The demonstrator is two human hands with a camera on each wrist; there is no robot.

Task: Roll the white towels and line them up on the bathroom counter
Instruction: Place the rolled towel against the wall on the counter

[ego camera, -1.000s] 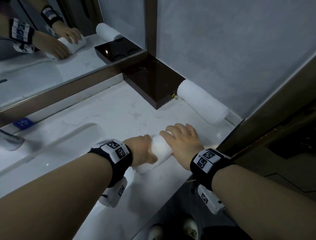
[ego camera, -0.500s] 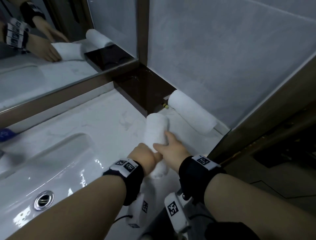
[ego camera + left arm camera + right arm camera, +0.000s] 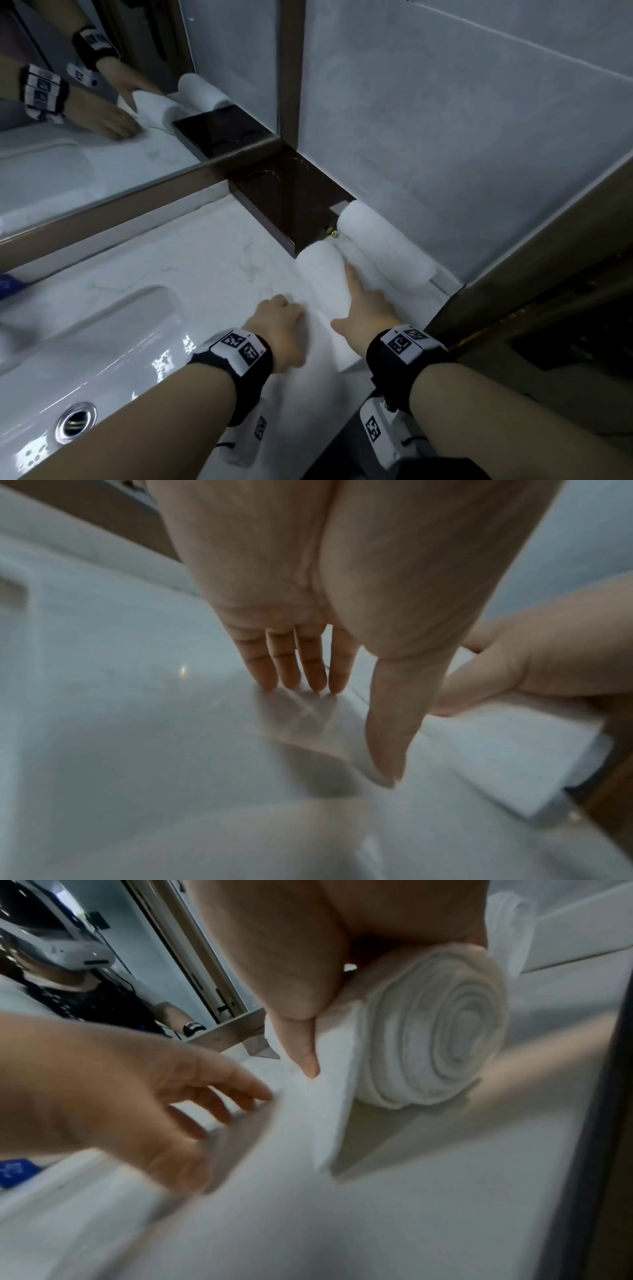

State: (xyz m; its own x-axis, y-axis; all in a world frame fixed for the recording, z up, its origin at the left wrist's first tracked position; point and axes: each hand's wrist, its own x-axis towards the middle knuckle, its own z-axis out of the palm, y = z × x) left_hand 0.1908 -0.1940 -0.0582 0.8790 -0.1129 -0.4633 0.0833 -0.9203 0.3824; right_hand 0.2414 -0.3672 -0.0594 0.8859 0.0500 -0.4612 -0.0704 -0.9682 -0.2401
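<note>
One rolled white towel [image 3: 383,246] lies along the grey wall at the back right of the marble counter [image 3: 191,260]. A second white towel roll [image 3: 322,277] lies just left of it, almost parallel, with a loose flap [image 3: 334,346] trailing toward me. My right hand [image 3: 363,308] rests over this roll, index finger straight along it. In the right wrist view the roll's spiral end [image 3: 435,1026] shows under my palm and my thumb presses the flap [image 3: 335,1096]. My left hand [image 3: 277,325] stands beside the flap, straight fingertips [image 3: 298,688] touching the counter.
A glossy dark brown box [image 3: 291,195] sits in the corner, touching the far ends of the rolls. The white sink basin [image 3: 85,342] with its drain [image 3: 76,418] lies to the left. The mirror [image 3: 102,120] runs along the back; a dark door frame [image 3: 513,291] bounds the counter's right end.
The second roll has gone from between both hands at the counter's front to lying beside the first roll. My left hand has let go and now touches the counter.
</note>
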